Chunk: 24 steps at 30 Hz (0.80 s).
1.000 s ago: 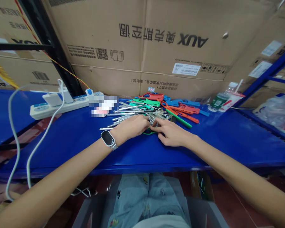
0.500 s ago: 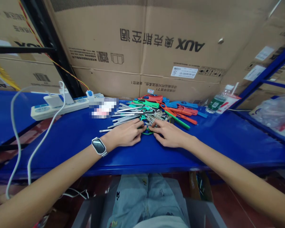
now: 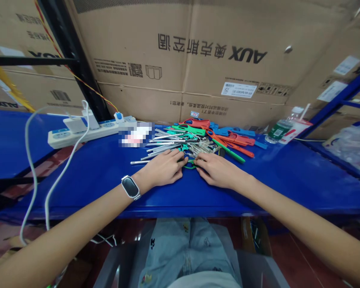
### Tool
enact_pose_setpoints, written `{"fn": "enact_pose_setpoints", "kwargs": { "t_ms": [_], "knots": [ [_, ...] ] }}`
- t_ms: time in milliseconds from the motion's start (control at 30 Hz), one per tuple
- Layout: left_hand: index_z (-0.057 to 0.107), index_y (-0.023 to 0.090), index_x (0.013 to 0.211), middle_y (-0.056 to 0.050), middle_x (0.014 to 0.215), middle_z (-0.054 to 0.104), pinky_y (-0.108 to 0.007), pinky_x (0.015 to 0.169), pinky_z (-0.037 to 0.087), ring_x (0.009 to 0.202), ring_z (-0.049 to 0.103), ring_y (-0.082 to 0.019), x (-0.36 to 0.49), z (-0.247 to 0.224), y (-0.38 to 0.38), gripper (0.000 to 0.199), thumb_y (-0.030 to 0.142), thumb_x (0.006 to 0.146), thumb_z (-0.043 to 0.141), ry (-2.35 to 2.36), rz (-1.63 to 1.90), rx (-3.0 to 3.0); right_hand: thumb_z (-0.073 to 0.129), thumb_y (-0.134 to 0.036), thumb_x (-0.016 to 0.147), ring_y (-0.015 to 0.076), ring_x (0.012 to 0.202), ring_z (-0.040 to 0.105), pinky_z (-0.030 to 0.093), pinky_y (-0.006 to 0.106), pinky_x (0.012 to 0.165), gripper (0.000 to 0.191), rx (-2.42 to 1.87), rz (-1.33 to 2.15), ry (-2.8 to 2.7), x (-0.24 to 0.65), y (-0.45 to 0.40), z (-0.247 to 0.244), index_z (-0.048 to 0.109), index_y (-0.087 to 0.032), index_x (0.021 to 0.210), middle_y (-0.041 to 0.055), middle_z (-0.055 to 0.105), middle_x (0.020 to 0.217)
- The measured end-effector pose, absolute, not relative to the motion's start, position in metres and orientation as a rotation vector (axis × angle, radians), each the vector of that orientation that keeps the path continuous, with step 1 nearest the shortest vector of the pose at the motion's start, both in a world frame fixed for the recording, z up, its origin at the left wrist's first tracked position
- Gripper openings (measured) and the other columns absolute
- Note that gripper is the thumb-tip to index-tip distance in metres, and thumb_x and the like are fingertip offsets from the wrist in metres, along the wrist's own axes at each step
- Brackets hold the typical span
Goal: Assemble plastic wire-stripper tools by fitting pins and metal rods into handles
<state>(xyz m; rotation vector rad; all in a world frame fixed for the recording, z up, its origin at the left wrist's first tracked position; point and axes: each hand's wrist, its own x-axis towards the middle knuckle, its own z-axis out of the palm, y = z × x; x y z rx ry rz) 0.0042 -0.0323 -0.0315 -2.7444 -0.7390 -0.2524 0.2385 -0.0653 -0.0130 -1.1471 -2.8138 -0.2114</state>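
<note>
My left hand [image 3: 169,166] and my right hand [image 3: 217,169] lie close together on the blue table, fingers curled inward. Between them is a green looped plastic piece [image 3: 190,166], pinched at its two ends; the fingertips cover part of it. Just beyond my left hand, slim metal tubes [image 3: 165,149] lie in a loose heap with small teal parts. Clear plastic parts [image 3: 204,147] are piled past my right hand. Farther back lie green [image 3: 189,129], red [image 3: 199,123] and blue [image 3: 243,131] plastic handles, resembling long-nosed lighter casings, and a green stick-like piece [image 3: 229,150].
A white power strip [image 3: 91,133] with plugs and cables stands at the left. At the right back are a bottle [image 3: 279,130] and a cup with a straw [image 3: 297,130]. A large cardboard box [image 3: 204,76] walls off the back of the blue table [image 3: 168,202].
The view has shifted slightly, so everything sits a little farther right. Both hands keep their place on the green looped piece, with only slight finger movement.
</note>
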Motion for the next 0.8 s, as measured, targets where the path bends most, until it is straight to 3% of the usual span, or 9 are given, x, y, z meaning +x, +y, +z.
{"fn": "enact_pose_setpoints", "kwargs": {
  "t_ms": [433,633,800],
  "knots": [
    [0.073,0.012,0.098,-0.011,0.093,0.071,-0.040,0.087,0.052,0.094,0.062,-0.026,-0.003,-0.031,-0.030,0.026,0.022,0.099,0.049,-0.731,-0.363,-2.747,0.049,-0.020,0.101,0.0220,0.087,0.060,0.045,0.038,0.079,0.025,-1.185,-0.173,-2.852,0.239,-0.064,-0.004,0.071,-0.013,0.107,0.0131,0.065,0.107],
    [0.072,0.016,0.113,-0.008,0.097,0.066,-0.035,0.084,0.052,0.095,0.061,-0.022,-0.008,-0.033,-0.020,0.029,0.026,0.105,0.046,-0.857,-0.549,-2.884,0.048,-0.022,0.102,0.0218,0.087,0.060,0.044,0.038,0.079,0.026,-1.208,-0.163,-2.844,0.239,-0.064,-0.003,0.071,-0.014,0.110,0.0123,0.065,0.107],
    [0.073,0.015,0.108,-0.011,0.100,0.064,-0.038,0.086,0.052,0.097,0.061,-0.025,-0.014,-0.033,-0.018,0.027,0.026,0.103,0.049,-0.872,-0.557,-2.952,0.049,-0.022,0.102,0.0217,0.088,0.060,0.044,0.037,0.079,0.025,-1.212,-0.157,-2.841,0.239,-0.064,-0.003,0.071,-0.014,0.110,0.0121,0.065,0.108]
  ]
}}
